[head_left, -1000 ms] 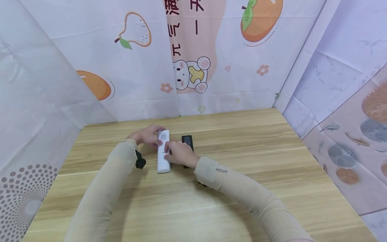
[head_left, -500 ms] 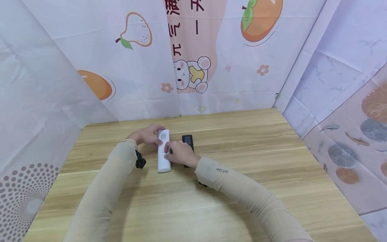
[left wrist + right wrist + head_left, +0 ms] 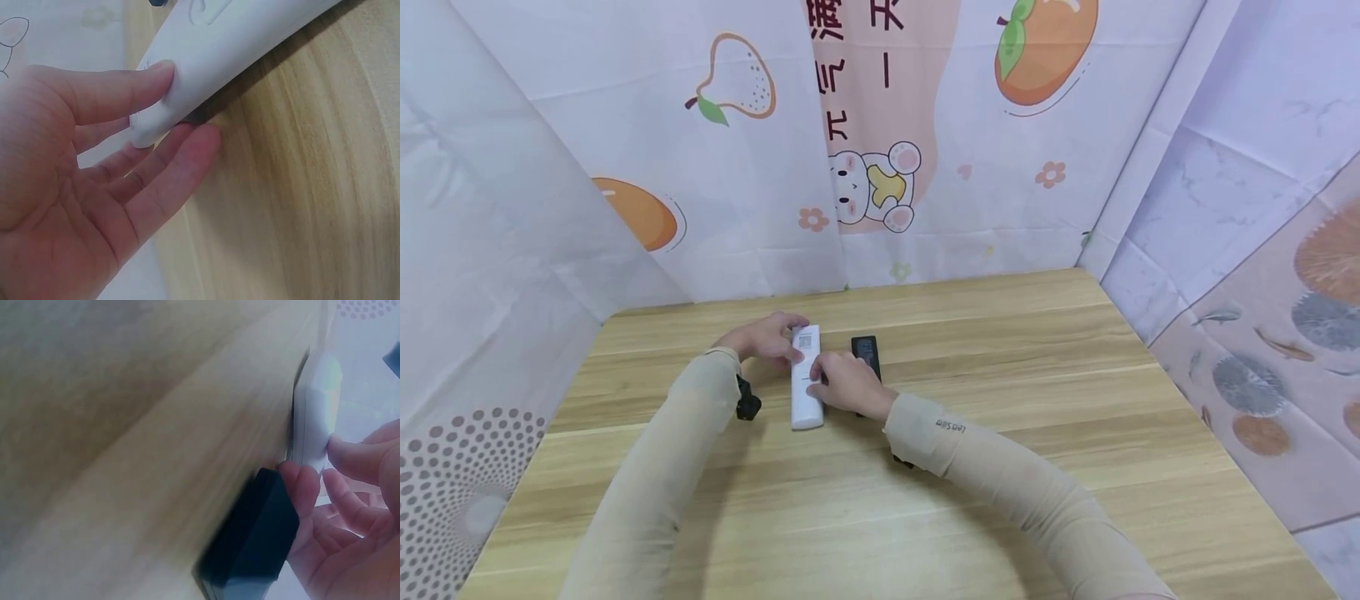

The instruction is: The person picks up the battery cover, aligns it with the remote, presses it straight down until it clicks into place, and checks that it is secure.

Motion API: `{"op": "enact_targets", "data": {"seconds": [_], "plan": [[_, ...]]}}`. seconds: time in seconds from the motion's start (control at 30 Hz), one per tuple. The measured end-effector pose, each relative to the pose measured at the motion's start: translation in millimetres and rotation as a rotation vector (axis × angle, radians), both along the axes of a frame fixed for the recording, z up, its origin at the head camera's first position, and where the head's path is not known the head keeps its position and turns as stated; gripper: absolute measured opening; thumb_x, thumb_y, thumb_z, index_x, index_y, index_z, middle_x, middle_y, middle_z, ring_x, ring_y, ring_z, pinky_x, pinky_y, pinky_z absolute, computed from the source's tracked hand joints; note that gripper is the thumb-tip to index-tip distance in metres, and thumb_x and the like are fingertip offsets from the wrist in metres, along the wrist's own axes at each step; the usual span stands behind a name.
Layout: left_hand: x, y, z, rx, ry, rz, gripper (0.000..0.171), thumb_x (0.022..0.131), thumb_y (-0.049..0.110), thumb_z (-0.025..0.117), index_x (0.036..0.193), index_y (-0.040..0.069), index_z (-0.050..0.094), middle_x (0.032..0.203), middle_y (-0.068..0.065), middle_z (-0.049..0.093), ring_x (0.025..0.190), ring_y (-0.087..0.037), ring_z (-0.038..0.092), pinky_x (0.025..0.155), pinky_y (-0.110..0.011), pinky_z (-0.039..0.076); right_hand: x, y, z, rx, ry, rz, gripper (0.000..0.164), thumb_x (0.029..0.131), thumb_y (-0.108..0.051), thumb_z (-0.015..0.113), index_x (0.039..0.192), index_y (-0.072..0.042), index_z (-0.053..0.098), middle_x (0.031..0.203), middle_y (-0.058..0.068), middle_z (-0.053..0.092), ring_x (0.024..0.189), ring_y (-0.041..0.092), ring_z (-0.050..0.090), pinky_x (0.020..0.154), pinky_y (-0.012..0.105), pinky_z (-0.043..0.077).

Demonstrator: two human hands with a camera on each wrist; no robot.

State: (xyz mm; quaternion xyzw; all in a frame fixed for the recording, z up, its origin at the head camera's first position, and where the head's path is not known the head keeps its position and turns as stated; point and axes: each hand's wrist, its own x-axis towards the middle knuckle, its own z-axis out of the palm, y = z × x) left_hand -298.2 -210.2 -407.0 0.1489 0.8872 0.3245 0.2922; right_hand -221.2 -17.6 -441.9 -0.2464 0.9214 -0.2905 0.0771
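A long white remote control (image 3: 807, 410), its back with a printed square code facing up, lies lengthwise on the wooden table. My left hand (image 3: 766, 337) grips its far end from the left. In the left wrist view, the thumb presses on top of the white remote (image 3: 206, 56) while the fingers reach along its lower side and end. From the right, my right hand (image 3: 852, 383) holds the middle of the remote, thumb and fingers at its edge. The right wrist view shows the thumb against the white side (image 3: 315, 419).
A black oblong device (image 3: 867, 352) with a label lies just right of the remote, partly hidden beneath my right hand. The wooden table (image 3: 1000, 350) extends to both sides and toward me. Printed cloth (image 3: 760, 208) hangs behind the far edge.
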Motion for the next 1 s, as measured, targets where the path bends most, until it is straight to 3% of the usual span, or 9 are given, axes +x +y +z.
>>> {"op": "enact_targets", "data": {"seconds": [0.2, 0.7, 1.0], "plan": [[-1.4, -1.2, 0.8, 0.004, -0.018, 0.009, 0.073, 0.091, 0.003, 0.069, 0.154, -0.004, 0.033, 0.151, -0.029, 0.033, 0.105, -0.035, 0.063, 0.080, -0.039, 0.061, -0.4, -0.7, 0.7, -0.001, -0.002, -0.007, 0.015, 0.094, -0.024, 0.074, 0.100, -0.010, 0.070, 0.090, -0.004, 0.067, 0.070, 0.009, 0.059, 0.060, 0.020, 0.048], [7.8, 0.6, 0.5, -0.027, -0.064, 0.030, 0.068, 0.097, 0.003, 0.065, 0.155, -0.001, 0.030, 0.151, -0.028, 0.032, 0.125, -0.040, 0.050, 0.082, -0.038, 0.061, 5.5, -4.7, 5.5, 0.037, 0.015, -0.001, 0.014, 0.095, -0.023, 0.074, 0.095, -0.010, 0.071, 0.091, -0.002, 0.069, 0.072, 0.009, 0.059, 0.062, 0.022, 0.049], [7.2, 2.6, -0.2, -0.057, -0.038, 0.011, 0.069, 0.098, 0.007, 0.062, 0.157, 0.001, 0.028, 0.155, -0.028, 0.028, 0.111, -0.034, 0.056, 0.076, -0.039, 0.062, 2.6, -3.7, 9.0, 0.059, -0.002, 0.017, 0.014, 0.096, -0.021, 0.072, 0.100, -0.008, 0.070, 0.092, -0.001, 0.068, 0.070, 0.009, 0.059, 0.061, 0.020, 0.048]]}}
